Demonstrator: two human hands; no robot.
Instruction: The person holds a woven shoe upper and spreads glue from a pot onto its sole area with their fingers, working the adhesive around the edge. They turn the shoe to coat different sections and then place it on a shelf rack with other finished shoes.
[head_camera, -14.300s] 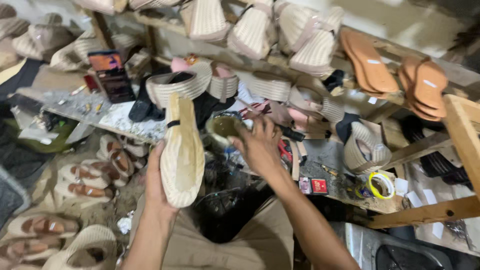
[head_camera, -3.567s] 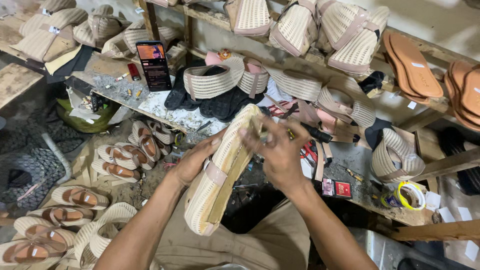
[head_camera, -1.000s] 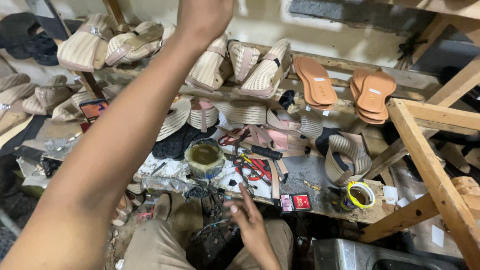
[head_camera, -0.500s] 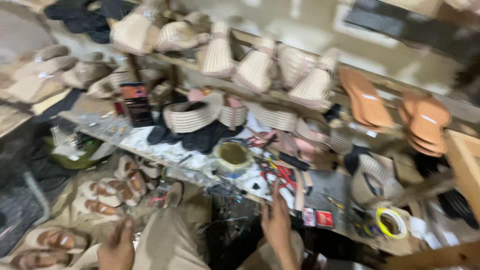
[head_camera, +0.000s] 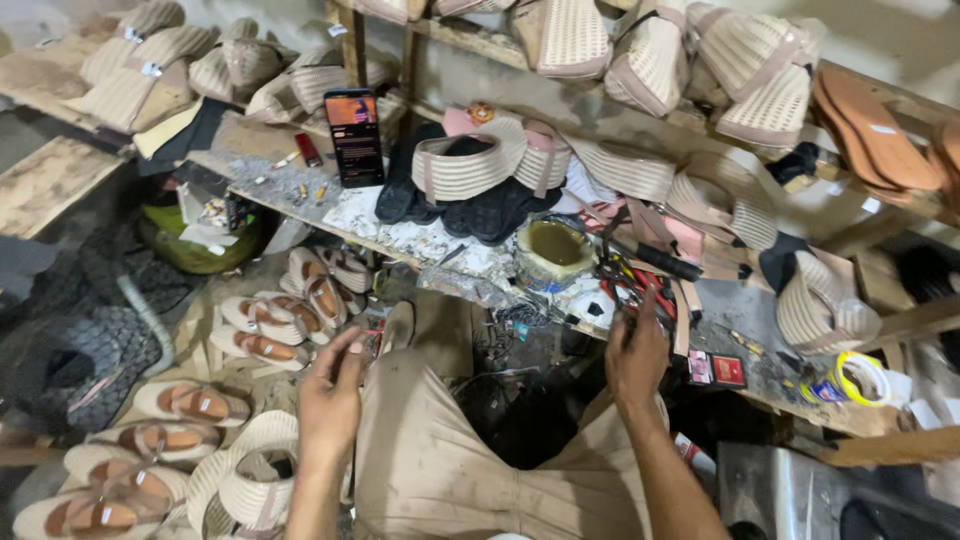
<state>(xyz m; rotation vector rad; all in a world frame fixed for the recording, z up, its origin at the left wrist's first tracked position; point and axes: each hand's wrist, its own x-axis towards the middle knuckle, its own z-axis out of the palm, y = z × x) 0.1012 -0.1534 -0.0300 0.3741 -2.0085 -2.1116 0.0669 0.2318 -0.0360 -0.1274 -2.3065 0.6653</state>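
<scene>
Currently the bench (head_camera: 300, 205) is cluttered along its front edge, woven beige sandal uppers (head_camera: 470, 165) massed toward its back. Glue tin (head_camera: 553, 252) stands open near the front edge, brownish contents visible. Right hand (head_camera: 636, 352) empty, fingers loosely spread, tips at red-handled pliers (head_camera: 640, 290). Left hand (head_camera: 330, 400) empty, open, resting on the knee. Judgement: between pieces; no sandal in hand, gluing unresumed.

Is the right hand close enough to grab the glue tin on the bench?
Probably yes. The right hand is at the bench edge by the red-handled tools, and the open glue tin sits just up and left of it, with nothing tall between them.
</scene>
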